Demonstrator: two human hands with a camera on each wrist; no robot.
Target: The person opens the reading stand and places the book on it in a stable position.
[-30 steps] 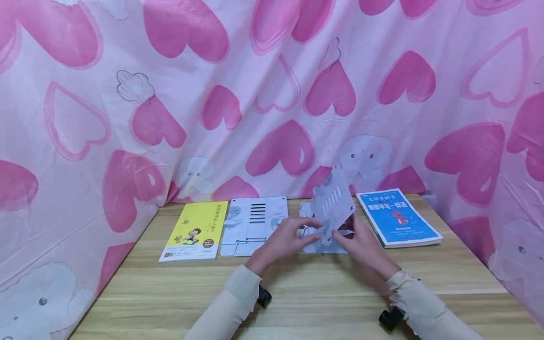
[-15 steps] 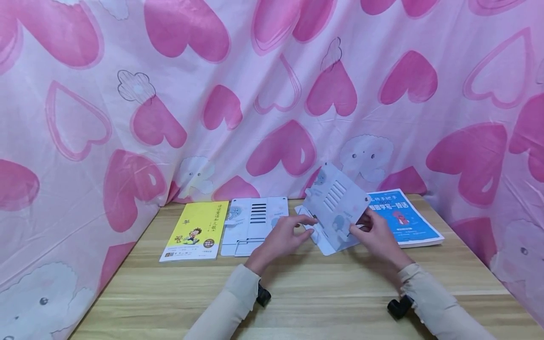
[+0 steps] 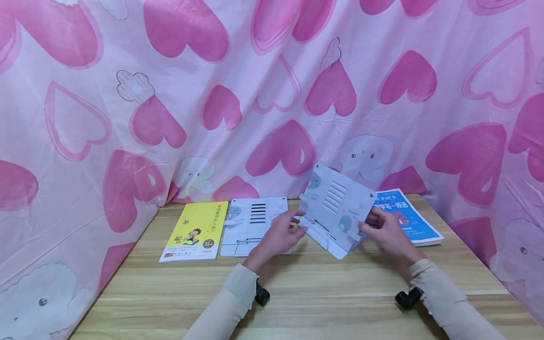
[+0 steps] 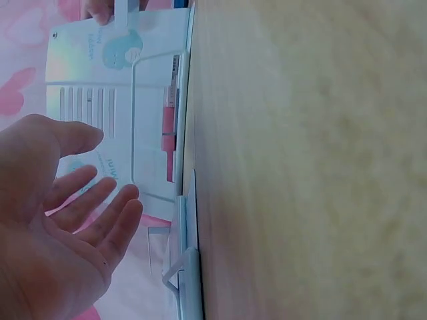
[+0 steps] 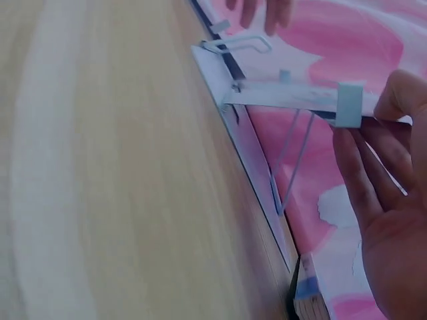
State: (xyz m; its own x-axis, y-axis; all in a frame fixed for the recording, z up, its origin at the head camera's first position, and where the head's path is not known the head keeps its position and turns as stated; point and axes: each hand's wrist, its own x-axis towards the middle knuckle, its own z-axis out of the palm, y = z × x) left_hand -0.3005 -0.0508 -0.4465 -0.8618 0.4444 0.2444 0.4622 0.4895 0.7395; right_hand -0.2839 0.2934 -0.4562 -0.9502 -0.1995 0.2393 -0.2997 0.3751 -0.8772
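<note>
Raised stand: a pale blue-white flat-panelled book stand with slots and printed cartoon animals (image 3: 335, 203) stands towards the right of the wood-grain tabletop (image 3: 323, 297), its panel tilted up from its base and turned at an angle.
Right hand: the right hand (image 3: 388, 233) pinches the panel's right edge, thumb in front and fingers behind, probably because the edge gives a hold that steadies the tilt.
Left hand: the left hand (image 3: 278, 236) grasps nothing; its fingers are loosely bent and spread near the panel's left side, perhaps ready to steady it. Whether a fingertip touches is unclear.
Wire support: thin metal wires (image 5: 298, 160) run between panel and base at the back, apparently as a prop for the slope.
Flat stand: a matching pale slotted stand (image 3: 244, 235) lies folded, partly behind the left hand.
Books: a yellow illustrated paperback (image 3: 197, 231) lies just left of the flat stand; a thick blue-covered book (image 3: 418, 226) lies at the far right, partly hidden by the raised panel.
Backdrop: pink heart-print cloth (image 3: 280, 151) hangs behind.
</note>
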